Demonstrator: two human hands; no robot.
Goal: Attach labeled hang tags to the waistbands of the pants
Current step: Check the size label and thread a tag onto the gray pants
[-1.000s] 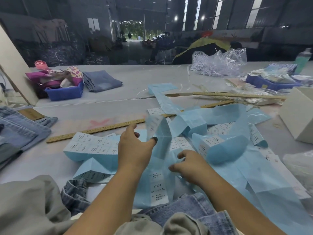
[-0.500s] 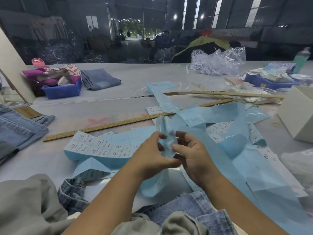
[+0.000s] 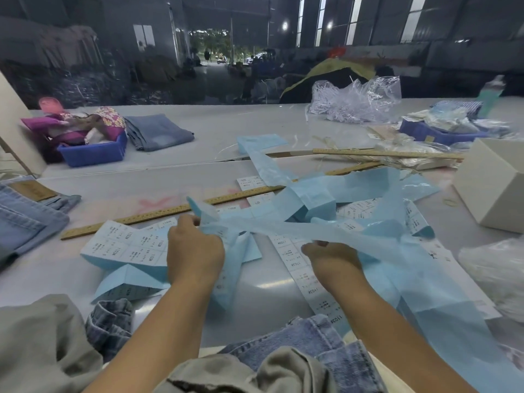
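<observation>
A long light-blue backing strip (image 3: 266, 229) of the label sheets stretches between my two hands over the table. My left hand (image 3: 194, 249) grips one end of it near the table's middle. My right hand (image 3: 330, 255) pinches the same strip further right. Under and around them lie sheets of white printed size labels (image 3: 127, 245) on blue backing, and a narrow column of labels (image 3: 300, 268). Denim pants (image 3: 300, 340) lie bunched at the near edge, with grey pants (image 3: 37, 341) at the lower left.
Two wooden rulers (image 3: 158, 214) (image 3: 388, 153) lie across the table. Folded jeans (image 3: 25, 217) sit at the left, another folded pair (image 3: 157, 131) by a blue bin (image 3: 93, 153). A white box (image 3: 493, 182) and a clear plastic bag (image 3: 354, 99) stand at the right.
My hands were together on the blue strip half a second ago. They have since drawn apart, the right hand moving right, and the strip now runs taut between them.
</observation>
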